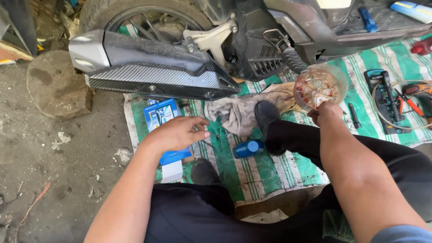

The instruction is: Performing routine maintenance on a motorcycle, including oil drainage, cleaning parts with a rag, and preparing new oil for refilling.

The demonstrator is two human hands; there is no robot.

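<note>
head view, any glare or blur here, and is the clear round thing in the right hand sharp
Head view: even daylight, soft shadows under the scooter's exhaust, which shows a pale sheen on its silver tip. The clear round cover in the right hand looks slightly smeared, with reflections on it. The left hand is fairly sharp. Straight lines bow toward the frame edges.

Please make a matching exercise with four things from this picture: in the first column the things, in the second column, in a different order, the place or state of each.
Things:
1. clear round cover
2. blue box
3. grey rag
4. blue cap

Places or states:
A. lying crumpled below the exhaust
B. partly under the left hand
C. held up by the right hand
D. on the striped mat, beside the dark shoe

Pairs: 1-C, 2-B, 3-A, 4-D
</note>
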